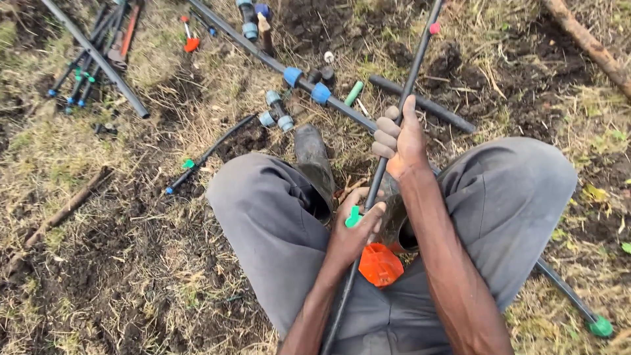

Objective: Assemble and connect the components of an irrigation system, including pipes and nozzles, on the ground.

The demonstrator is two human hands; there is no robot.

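Fingers (386,131) of the right hand (401,141) were curled shut around the thin black pipe (420,49), thumb laid straight up along it. Fingers (374,213) of the left hand (351,233) were pinched closed on a small green fitting (353,217), pressing it against the same pipe lower down.

1. Position of the work. The thin black pipe ran from between the knees, up through both hands and away over the ground, where it crossed a thicker black pipe (355,113) with blue couplings (293,76). An orange tool (380,264) lay in the lap on the grey trousers (269,210), just below the left hand.

2. Step in hand. I judged this to be seating the green fitting on the pipe wall. I could not tell whether it had entered the pipe.

3. Requirement for the next move. In my judgement, the right hand needed to keep the pipe from turning or bowing while the left pushed squarely in.

4. Pose. Both forearms reached forward between the raised knees. The right wrist was extended with the hand farther out. The left wrist was bent inward, close to the rubber boots (314,164).
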